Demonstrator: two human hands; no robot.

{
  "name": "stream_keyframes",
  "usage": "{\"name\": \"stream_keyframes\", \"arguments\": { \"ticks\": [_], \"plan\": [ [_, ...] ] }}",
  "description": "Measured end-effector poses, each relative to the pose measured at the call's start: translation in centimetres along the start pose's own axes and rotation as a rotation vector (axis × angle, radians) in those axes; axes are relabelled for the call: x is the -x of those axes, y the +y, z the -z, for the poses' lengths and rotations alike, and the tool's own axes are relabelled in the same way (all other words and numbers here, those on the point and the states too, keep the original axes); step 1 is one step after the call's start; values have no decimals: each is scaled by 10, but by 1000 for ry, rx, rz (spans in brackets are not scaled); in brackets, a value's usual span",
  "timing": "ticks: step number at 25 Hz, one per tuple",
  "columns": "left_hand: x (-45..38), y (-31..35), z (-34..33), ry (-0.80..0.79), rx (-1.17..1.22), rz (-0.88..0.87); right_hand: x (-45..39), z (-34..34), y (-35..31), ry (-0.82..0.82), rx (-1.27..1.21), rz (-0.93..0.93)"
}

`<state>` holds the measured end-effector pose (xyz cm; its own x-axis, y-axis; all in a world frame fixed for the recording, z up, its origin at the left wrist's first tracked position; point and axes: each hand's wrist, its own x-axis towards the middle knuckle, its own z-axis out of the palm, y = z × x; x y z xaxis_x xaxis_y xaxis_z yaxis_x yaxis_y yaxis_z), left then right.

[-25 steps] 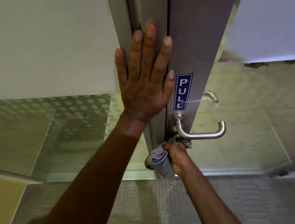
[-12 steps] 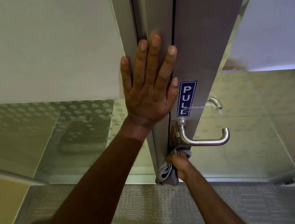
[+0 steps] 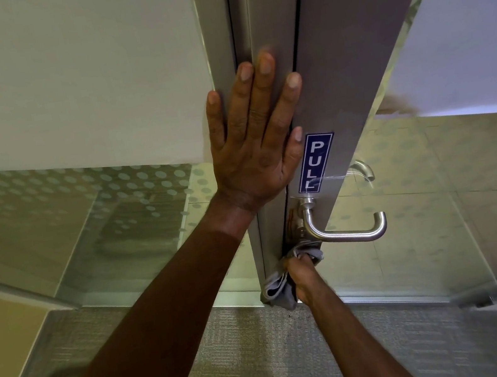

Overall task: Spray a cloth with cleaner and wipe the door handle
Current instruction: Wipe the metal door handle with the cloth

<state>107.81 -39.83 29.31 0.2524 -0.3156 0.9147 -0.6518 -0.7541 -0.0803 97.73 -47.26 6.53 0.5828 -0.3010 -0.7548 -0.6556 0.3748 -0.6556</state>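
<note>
Head cam: left hand [image 3: 258,150] flat & fully open, fingers spread, palm pressed on the grey metal door edge [image 3: 273,34], gripping nothing. Right hand [image 3: 303,273] closed round a bunched grey cloth [image 3: 276,289], pushing it up against the base of the brushed-steel lever door handle [image 3: 344,231], just below the spindle. Blue "PULL" sticker [image 3: 314,161] sits just above the handle. No spray bottle in view.

Risks, as I judge: only the handle base is covered, so the lever's outer end may get missed. Hard push w/ cloth could depress the lever or swing the door if the left palm slips. Loose cloth tail hangs near the door gap & could snag there.
</note>
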Motion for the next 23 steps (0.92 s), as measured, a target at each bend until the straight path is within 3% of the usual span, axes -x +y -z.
{"name": "stream_keyframes", "arguments": {
  "ticks": [9,18,23],
  "plan": [
    [-1,-1,1,-7,18,6,62,-8,-6,-58,294,280],
    [0,1,-1,-5,27,-6,76,-13,7,21,168,363],
    [-1,-1,-1,7,14,5,80,-14,16,155,158,486]
  ]
}}
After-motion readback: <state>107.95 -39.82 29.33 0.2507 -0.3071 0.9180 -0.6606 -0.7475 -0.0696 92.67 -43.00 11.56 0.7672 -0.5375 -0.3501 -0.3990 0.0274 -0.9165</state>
